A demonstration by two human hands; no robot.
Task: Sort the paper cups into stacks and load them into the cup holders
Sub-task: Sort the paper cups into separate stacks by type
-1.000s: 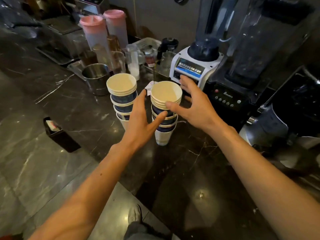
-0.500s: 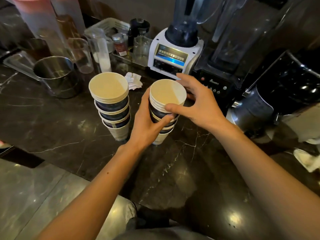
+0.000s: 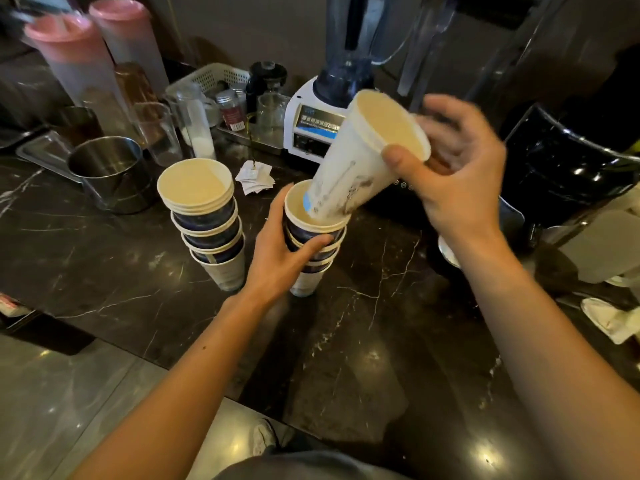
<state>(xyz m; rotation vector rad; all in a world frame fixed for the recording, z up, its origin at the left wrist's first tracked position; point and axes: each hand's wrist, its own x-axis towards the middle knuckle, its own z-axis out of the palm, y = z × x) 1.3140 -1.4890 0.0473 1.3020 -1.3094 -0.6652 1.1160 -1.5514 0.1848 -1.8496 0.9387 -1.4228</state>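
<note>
Two stacks of blue-and-white paper cups stand on the dark marble counter (image 3: 381,341). The left stack (image 3: 204,216) stands alone, several cups high. My left hand (image 3: 277,258) grips the right stack (image 3: 313,244) around its middle. My right hand (image 3: 457,168) holds a nested bundle of white cups (image 3: 356,161) by the rim, tilted with its open end up and to the right. The bundle's base is just inside the mouth of the right stack's top cup. No cup holder is in view.
Behind the stacks are a white blender base (image 3: 311,126), a black blender (image 3: 433,81), sugar packets (image 3: 254,176), a steel pot (image 3: 110,171), glasses, pink-lidded pitchers (image 3: 76,64) and a white basket (image 3: 211,77). A black machine (image 3: 561,171) sits at the right.
My right hand has pulled the top bundle of cups up out of the right stack and tilted it. My left hand stays around the lower cups.
</note>
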